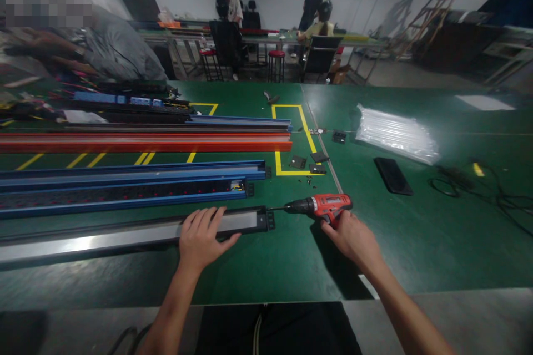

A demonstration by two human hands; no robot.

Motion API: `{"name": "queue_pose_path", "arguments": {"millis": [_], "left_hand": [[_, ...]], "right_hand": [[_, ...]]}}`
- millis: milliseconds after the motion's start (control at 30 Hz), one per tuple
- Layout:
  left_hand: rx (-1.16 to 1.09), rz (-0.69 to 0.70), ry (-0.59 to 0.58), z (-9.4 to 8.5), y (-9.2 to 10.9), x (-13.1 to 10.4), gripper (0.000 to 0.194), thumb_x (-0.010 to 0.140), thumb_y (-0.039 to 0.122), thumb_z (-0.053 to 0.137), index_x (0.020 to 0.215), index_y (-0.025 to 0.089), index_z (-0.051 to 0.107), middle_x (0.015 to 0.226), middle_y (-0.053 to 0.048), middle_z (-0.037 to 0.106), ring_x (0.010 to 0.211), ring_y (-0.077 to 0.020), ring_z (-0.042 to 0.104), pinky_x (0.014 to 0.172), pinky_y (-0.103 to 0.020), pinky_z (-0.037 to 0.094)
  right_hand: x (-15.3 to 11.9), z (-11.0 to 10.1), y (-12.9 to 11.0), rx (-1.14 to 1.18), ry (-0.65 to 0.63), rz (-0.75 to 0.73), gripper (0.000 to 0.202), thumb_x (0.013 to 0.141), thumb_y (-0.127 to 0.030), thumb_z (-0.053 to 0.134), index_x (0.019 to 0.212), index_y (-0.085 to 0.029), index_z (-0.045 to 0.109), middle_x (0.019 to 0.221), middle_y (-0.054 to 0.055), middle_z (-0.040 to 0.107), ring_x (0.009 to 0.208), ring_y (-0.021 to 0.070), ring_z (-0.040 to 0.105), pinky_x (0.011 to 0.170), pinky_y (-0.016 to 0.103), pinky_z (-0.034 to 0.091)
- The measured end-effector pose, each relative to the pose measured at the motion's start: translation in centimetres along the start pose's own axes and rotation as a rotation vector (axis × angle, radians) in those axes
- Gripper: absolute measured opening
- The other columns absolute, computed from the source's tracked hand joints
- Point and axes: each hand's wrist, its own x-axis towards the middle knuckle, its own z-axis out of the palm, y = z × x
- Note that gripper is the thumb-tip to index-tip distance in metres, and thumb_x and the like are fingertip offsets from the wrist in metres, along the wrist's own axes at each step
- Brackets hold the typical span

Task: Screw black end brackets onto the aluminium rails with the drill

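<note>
My right hand is wrapped around the grip of a red and black cordless drill. The drill lies level, its long thin bit pointing left at the black end cap of a long black and silver channel. The bit's tip meets the cap's upper part; whether a screw sits there is too small to tell. Across the channel, near that end, lies my left hand, its fingers over the far edge and its thumb stretched out on the near side. Small dark screws lie beyond the drill.
Blue channels and an orange channel lie beyond mine. Several black end caps, a phone, a plastic-wrapped bundle and a cable are to the right. A person in grey works at the left; others sit or stand behind.
</note>
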Motion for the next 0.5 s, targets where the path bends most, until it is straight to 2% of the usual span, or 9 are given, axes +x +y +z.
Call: {"name": "queue_pose_path", "arguments": {"millis": [500], "left_hand": [[0.024, 0.018, 0.018, -0.06, 0.04, 0.13, 0.068, 0.083, 0.067, 0.066, 0.131, 0.018, 0.065, 0.112, -0.015, 0.074, 0.105, -0.0335, 0.068, 0.101, -0.05, 0.046]], "right_hand": [[-0.13, -0.04, 0.15, 0.022, -0.014, -0.01, 0.048, 0.1, -0.059, 0.045, 0.102, -0.013, 0.06, 0.097, 0.02, 0.073, 0.091, 0.033, 0.073, 0.076, 0.038, 0.05]]}}
